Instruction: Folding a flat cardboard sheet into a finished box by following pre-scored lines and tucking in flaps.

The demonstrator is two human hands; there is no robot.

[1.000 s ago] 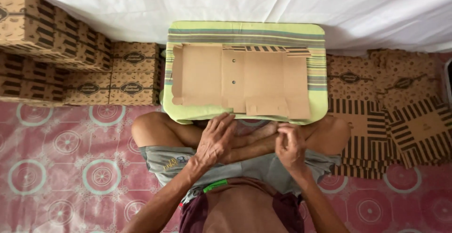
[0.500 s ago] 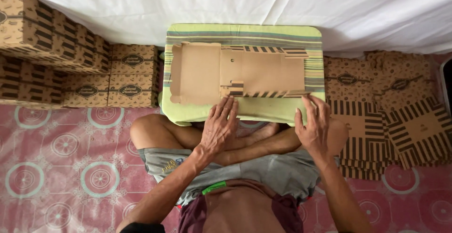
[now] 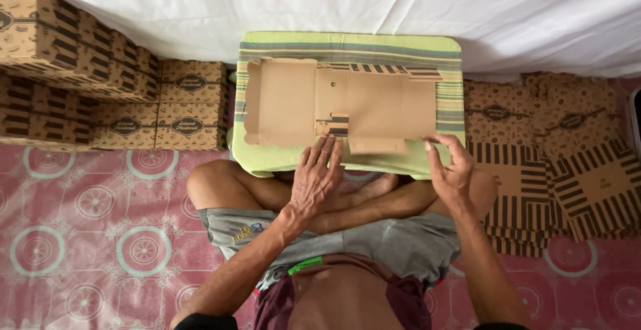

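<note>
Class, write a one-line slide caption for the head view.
Left hand and right hand at flat brown cardboard box blank.

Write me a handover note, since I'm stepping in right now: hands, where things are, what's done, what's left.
Left hand: open, fingertips at the near edge of the flat brown cardboard box blank.
Right hand: open, fingers at the blank's near right corner.
Blank lies unfolded, plain side up, on the green striped low table.
Done: printed brown assembled boxes stacked on the left.
Left: this blank is not yet folded; a pile of flat striped blanks waits on the right.
</note>
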